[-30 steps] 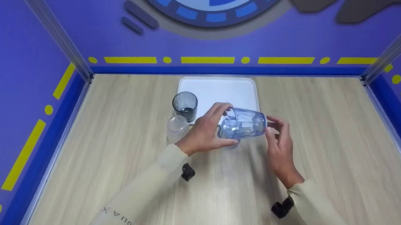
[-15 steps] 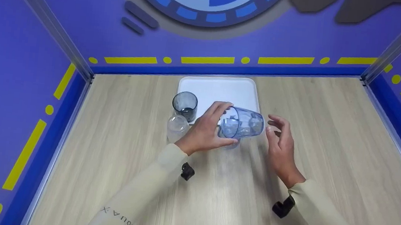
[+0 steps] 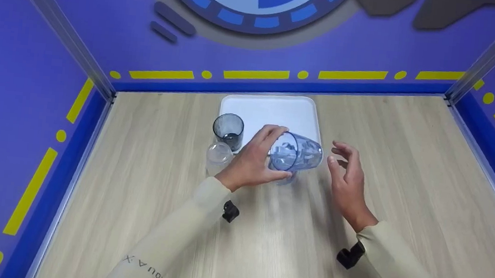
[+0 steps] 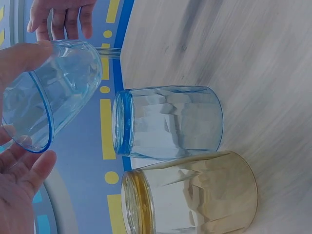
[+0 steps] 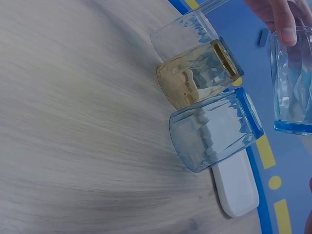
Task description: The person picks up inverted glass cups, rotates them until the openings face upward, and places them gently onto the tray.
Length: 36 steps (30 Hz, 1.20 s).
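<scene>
My left hand (image 3: 252,160) grips a blue clear tumbler (image 3: 308,154) near its rim. The tumbler lies tilted on its side in the air, its base toward my right hand (image 3: 348,183). That right hand is apart from the base, its fingers loosely bent with nothing in them. Below the held one, a second blue tumbler (image 4: 170,124) stands upside down on the table. Beside it is an upside-down amber tumbler (image 4: 204,195), hidden behind my left hand in the head view. Left of that hand stands a clear tumbler (image 3: 218,156), also bottom up.
A dark grey tumbler (image 3: 228,132) stands behind the clear one, at the left edge of a white tray (image 3: 273,107). The wooden table (image 3: 150,157) is bounded by blue panels at the back (image 3: 253,83) and both sides.
The right hand's fingers have come off the tumbler's base and moved slightly right. In the left hand, the tumbler has turned so its rim faces more toward the camera.
</scene>
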Motion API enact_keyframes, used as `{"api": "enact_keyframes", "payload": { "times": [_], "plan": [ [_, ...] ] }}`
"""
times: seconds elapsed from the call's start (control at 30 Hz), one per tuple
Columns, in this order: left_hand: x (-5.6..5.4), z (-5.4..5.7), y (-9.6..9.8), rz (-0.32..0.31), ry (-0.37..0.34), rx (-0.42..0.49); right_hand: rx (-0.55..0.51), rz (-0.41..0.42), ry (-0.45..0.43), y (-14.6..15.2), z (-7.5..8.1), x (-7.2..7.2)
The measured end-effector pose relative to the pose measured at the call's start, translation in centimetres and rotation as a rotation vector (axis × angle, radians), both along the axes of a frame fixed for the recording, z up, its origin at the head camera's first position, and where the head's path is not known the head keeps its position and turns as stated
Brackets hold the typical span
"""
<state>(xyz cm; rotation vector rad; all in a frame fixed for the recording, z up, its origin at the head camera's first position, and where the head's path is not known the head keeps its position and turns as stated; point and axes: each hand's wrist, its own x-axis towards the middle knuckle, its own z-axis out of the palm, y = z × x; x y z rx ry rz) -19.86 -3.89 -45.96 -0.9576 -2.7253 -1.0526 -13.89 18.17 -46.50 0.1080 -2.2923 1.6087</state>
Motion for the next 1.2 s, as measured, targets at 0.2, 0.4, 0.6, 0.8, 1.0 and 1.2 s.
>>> {"api": "enact_keyframes", "payload": {
  "times": [0.2,0.4,0.6,0.8,1.0,1.2],
  "plan": [
    [-0.1,0.1,0.0,0.000,0.026,-0.027,-0.003,0.005,-0.001,0.0,0.3,0.0],
    [-0.1,0.2,0.1,0.004,0.051,-0.052,-0.001,0.017,-0.025,0.0,0.2,-0.1],
    [-0.1,0.3,0.1,-0.002,0.060,-0.067,0.019,0.046,-0.007,-0.2,0.3,-0.1],
    [-0.1,0.5,0.2,-0.005,0.043,-0.076,0.052,0.086,0.022,-0.3,0.3,-0.1],
    [0.0,0.9,0.2,-0.014,0.035,-0.108,0.070,0.118,0.043,0.0,-0.8,-0.6],
    [0.1,1.2,0.4,-0.022,0.019,-0.139,0.128,0.128,0.050,0.8,-2.6,-1.6]
  ]
}}
